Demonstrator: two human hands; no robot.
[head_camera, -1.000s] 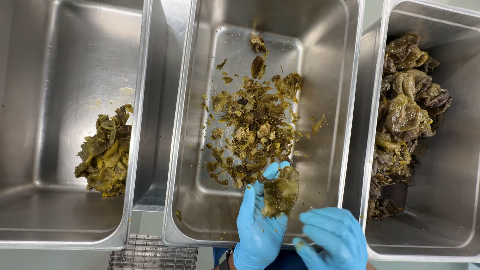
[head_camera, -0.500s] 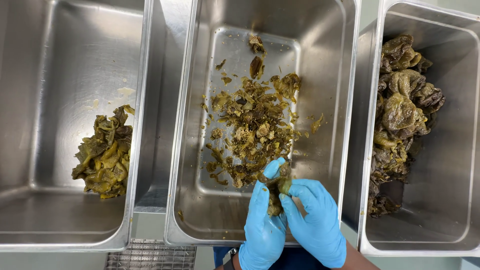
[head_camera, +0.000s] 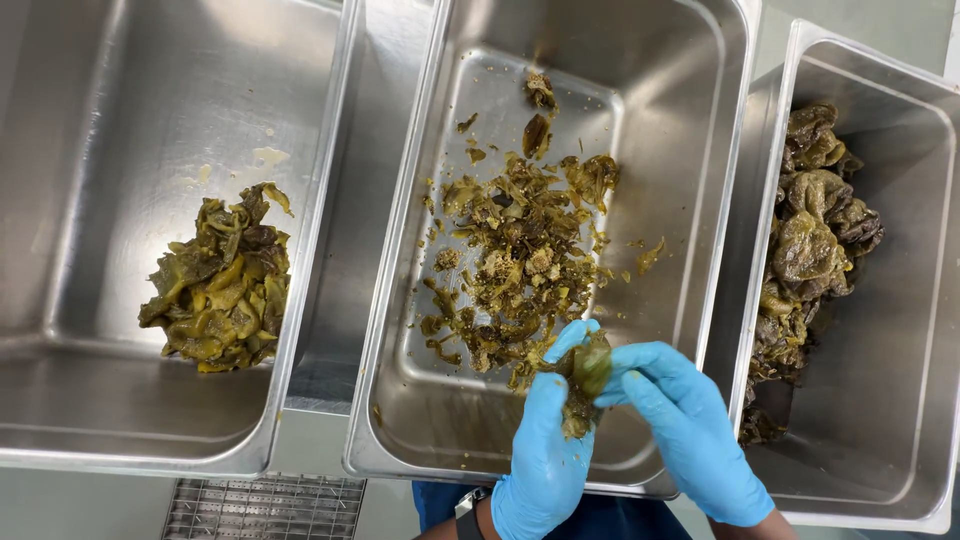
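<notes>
Low in the frame's centre, the blue-gloved left hand (head_camera: 545, 455) and right hand (head_camera: 690, 435) together pinch a limp, olive-brown roasted pepper (head_camera: 585, 375), its lower half hidden behind the fingers.

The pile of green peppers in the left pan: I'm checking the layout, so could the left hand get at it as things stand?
Probably yes: the pile lies uncovered in an open pan, but the left hand now holds a pepper piece with the right hand.
</notes>
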